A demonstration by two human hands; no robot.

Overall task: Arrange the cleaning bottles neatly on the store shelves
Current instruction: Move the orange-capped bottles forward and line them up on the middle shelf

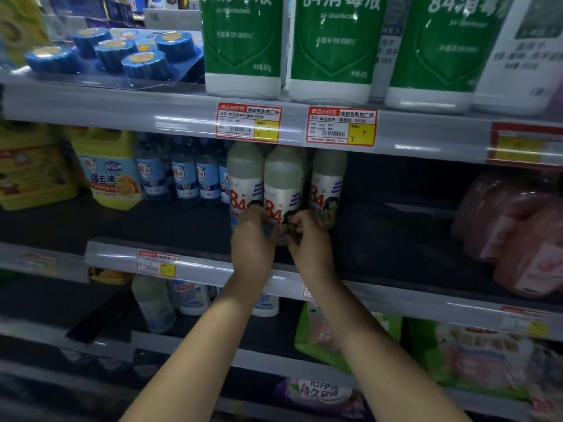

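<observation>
White 84 bottle at 12 o'clock, I grip base with left hand and right hand; neighbours aligned; right shelf unfilled, task seems partway.

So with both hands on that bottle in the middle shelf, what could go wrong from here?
Two things, probably. The left hand and right hand grip the middle bottle low down, so its tall top could tip. It also stands tight against the left bottle, with the right bottle close by; turning or sliding it might knock either over.
</observation>
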